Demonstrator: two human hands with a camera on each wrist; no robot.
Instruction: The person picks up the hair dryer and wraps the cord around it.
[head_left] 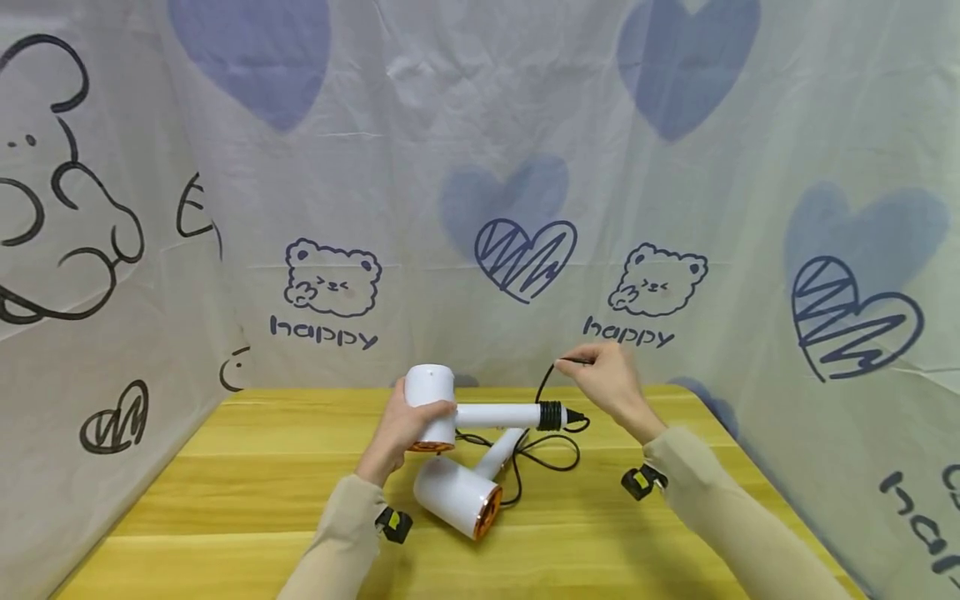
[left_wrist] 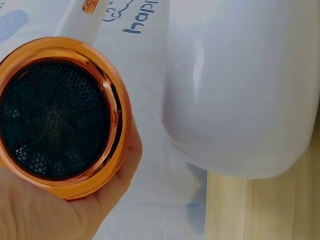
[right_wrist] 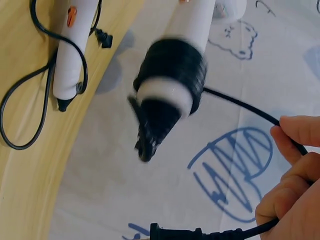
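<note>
Left hand [head_left: 396, 427] gripped a white hair dryer [head_left: 471, 415] above a wood-grain table [head_left: 247, 500], right hand [head_left: 609, 382] pinched its black power cord [right_wrist: 244, 105], partly wound round the handle [head_left: 504, 415], second hair dryer [head_left: 457, 497] lay below.

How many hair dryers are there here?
2: one hair dryer gripped in the left hand, and a second hair dryer lying on the table.
</note>
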